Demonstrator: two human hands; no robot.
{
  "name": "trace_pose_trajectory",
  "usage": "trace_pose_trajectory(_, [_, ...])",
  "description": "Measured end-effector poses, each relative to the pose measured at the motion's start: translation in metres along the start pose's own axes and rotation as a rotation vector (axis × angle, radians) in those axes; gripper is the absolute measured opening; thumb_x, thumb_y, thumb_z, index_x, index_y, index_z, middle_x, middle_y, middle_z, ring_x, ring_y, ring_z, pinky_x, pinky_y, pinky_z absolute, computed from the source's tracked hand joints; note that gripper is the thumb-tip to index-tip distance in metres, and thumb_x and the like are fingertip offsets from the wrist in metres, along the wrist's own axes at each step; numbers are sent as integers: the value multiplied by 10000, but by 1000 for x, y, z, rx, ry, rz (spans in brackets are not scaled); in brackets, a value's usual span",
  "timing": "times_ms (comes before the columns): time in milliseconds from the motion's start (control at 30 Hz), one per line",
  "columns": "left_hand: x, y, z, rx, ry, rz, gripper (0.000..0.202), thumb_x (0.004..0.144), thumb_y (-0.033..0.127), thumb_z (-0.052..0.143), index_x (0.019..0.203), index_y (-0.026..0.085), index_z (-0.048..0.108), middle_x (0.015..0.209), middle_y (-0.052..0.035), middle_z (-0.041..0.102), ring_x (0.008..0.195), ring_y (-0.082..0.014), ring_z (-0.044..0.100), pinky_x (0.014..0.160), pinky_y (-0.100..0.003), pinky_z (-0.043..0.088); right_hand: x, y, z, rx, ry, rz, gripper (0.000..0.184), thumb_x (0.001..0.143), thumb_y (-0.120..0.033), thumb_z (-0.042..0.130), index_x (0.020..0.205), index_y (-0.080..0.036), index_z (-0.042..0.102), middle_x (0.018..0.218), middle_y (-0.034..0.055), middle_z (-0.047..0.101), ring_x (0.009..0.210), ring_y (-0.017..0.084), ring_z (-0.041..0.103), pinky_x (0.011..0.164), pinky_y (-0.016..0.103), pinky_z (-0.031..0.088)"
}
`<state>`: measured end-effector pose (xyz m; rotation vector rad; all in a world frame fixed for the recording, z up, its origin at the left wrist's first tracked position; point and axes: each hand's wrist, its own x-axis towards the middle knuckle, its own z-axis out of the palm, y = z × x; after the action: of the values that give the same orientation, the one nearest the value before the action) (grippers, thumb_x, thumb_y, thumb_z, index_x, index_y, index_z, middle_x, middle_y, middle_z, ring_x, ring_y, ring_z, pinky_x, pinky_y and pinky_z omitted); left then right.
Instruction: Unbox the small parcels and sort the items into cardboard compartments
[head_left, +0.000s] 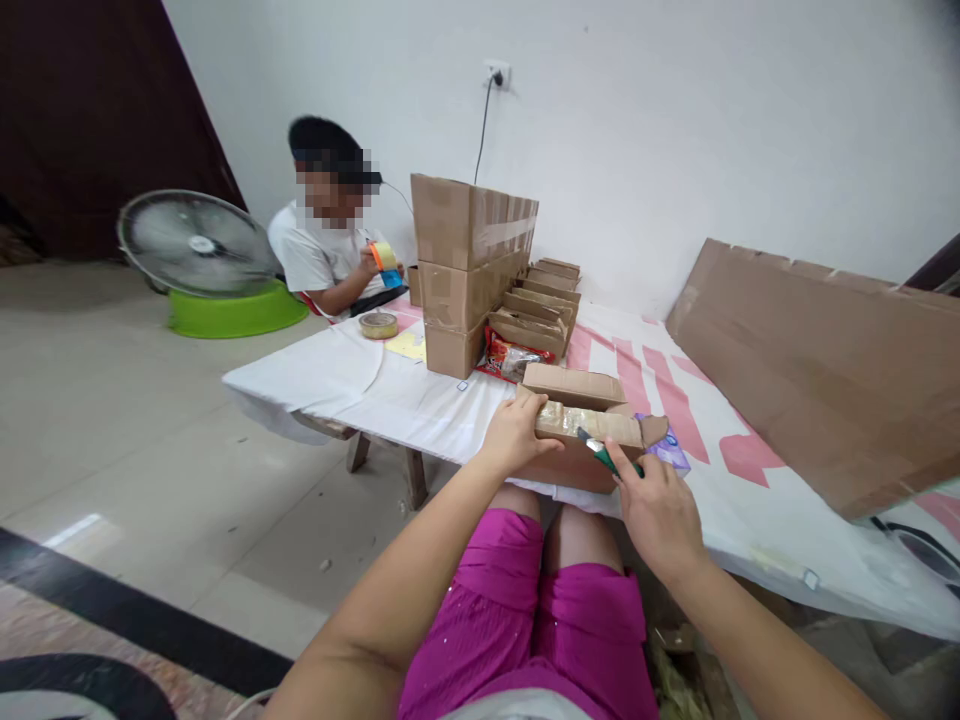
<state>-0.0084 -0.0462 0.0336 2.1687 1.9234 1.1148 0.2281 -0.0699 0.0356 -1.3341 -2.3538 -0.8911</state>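
Note:
Close in front of me, at the table's near edge, stands a small cardboard box (570,465) with a raised flap (574,383) on its far side. Clear tape shows along its top. My left hand (517,435) grips the box's left end, thumb on the near side and fingers over the top. In my right hand (656,505) is a green utility knife (600,452), its blade tip at the taped top. Whether the blade cuts into the tape cannot be made out. Partly hidden behind the box's right end lies a purple packet (667,445).
Stacked cardboard boxes (450,275) stand left of centre, with open boxes (536,310) and a red snack packet (517,355) beside them. A tape roll (378,325) lies further left. Across the table a person (322,255) holds coloured tape rolls. A large cardboard sheet (817,370) leans right.

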Motion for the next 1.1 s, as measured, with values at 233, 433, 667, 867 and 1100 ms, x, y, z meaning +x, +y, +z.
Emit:
trace_pose_trajectory(233, [1,-2,1,15,-7,5,751,581,401,855,1209,179,509,1278,-115,599,1201,-293,549,1021,-404,399,2,-4,5,108,-118,86,467,943,-277,458,1409,-292,429,906,61,524,788,188,530,654,284,399])
trace_pose_trajectory(433, [0,-2,1,27,-26,26,747,584,397,855,1209,186,504,1259,-106,609,1175,-290,566,1017,-408,394,13,-1,4,422,-269,189,450,966,-289,391,1413,-244,410,1030,76,595,836,184,599,678,282,458])
trace_pose_trajectory(667, [0,-2,0,42,-32,31,751,581,422,854,1196,157,513,1225,-126,618,1162,-297,573,1015,-409,400,13,7,-11,351,-245,155,441,960,-319,409,1400,-288,426,987,47,593,802,183,611,613,276,448])
trace_pose_trajectory(867, [0,-3,3,50,-26,42,754,580,422,854,1196,166,504,1225,-117,620,1148,-293,580,1002,-416,405,6,3,-24,112,-186,38,454,931,-277,468,1384,-297,462,870,41,551,706,170,566,597,279,412])
trace_pose_trajectory(1100, [-4,-4,2,60,-15,69,739,582,455,845,1176,179,504,1179,-109,633,1116,-287,596,988,-411,409,20,0,-15,33,-202,51,458,931,-273,475,1388,-271,461,888,71,576,746,193,584,615,287,408])
